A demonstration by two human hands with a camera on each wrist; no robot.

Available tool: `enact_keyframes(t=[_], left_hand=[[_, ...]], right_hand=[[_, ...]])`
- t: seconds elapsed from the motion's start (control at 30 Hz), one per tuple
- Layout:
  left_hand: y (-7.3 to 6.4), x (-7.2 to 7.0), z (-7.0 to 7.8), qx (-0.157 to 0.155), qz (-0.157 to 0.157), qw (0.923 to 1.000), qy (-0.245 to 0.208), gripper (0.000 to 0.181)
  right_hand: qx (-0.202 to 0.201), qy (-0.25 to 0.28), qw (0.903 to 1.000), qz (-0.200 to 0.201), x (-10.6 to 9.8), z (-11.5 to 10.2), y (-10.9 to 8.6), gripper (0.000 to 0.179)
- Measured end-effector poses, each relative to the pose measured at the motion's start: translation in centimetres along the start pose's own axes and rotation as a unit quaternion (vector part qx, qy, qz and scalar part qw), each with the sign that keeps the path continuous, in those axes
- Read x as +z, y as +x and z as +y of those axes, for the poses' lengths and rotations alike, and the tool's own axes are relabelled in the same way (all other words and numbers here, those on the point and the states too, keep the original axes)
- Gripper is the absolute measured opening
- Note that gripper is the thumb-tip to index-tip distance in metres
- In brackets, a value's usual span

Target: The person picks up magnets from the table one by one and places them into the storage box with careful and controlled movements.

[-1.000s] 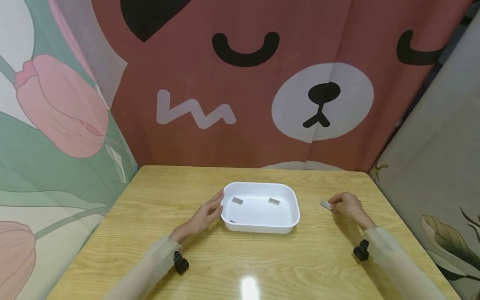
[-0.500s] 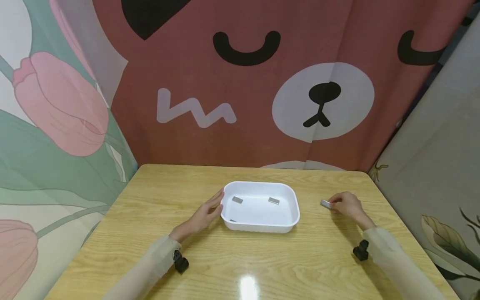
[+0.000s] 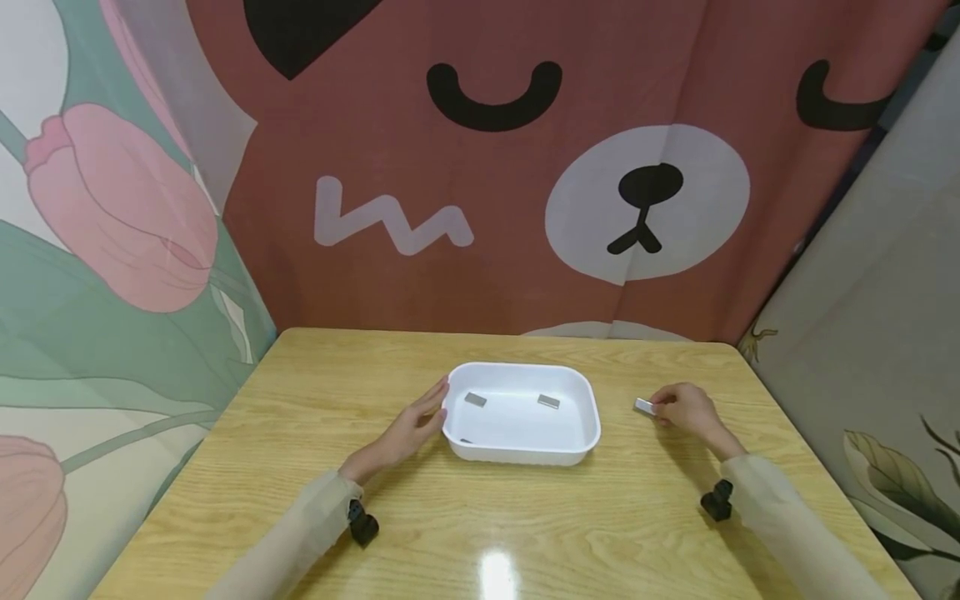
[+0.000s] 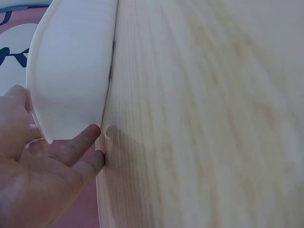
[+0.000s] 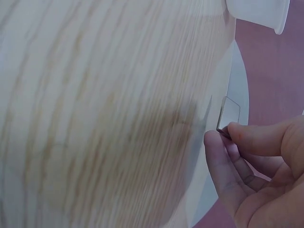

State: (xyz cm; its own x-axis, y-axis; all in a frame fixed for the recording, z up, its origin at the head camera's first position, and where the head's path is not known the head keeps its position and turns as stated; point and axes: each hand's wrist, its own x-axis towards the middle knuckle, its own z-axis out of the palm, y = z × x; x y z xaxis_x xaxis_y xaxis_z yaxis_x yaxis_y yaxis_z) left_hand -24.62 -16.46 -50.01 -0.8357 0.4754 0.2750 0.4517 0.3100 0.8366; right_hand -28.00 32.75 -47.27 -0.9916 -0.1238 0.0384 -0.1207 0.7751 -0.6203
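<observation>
A white rectangular tray [image 3: 525, 457] stands on the table with two small silver-grey rectangular pieces lying in it, one on the left [image 3: 476, 400] and one on the right [image 3: 549, 402]. A dark sliver [image 3: 467, 441] shows by its front left corner, mostly hidden behind the wall. My left hand [image 3: 408, 429] rests against the tray's left end, fingers extended; in the left wrist view they touch the outer wall. Right of the tray, my right hand [image 3: 686, 408] pinches a thin rectangular silver piece [image 5: 230, 111] between thumb and fingers, apart from the tray.
Light wood table [image 3: 337, 367] surrounds the tray, with a glare spot near the front. A bear-print curtain [image 3: 480, 292] hangs behind the table, and patterned curtains hang at both sides. Each wrist wears a small black camera.
My right hand has shifted slightly left, toward the tray, with the silver piece in its fingers. My left hand and the tray stay in place.
</observation>
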Motion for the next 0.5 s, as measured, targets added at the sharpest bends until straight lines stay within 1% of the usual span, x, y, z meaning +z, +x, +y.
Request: enact_keyframes(t=[0.17,0.33,0.5], left_hand=[[0.0,0.0,0.0,0.003,0.000,1.0000,0.003,0.052],[-0.1,0.0,0.2,-0.009,-0.006,0.9999,-0.004,0.053],[-0.1,0.0,0.3,-0.013,-0.005,0.9999,-0.005,0.053]], right_hand=[[0.001,0.008,1.0000,-0.001,0.2,-0.3,-0.1,0.013],[0.002,0.014,0.9999,0.004,0.3,-0.6,-0.1,0.015],[0.000,0.028,0.9996,0.011,0.2,-1.1,-0.2,0.018]])
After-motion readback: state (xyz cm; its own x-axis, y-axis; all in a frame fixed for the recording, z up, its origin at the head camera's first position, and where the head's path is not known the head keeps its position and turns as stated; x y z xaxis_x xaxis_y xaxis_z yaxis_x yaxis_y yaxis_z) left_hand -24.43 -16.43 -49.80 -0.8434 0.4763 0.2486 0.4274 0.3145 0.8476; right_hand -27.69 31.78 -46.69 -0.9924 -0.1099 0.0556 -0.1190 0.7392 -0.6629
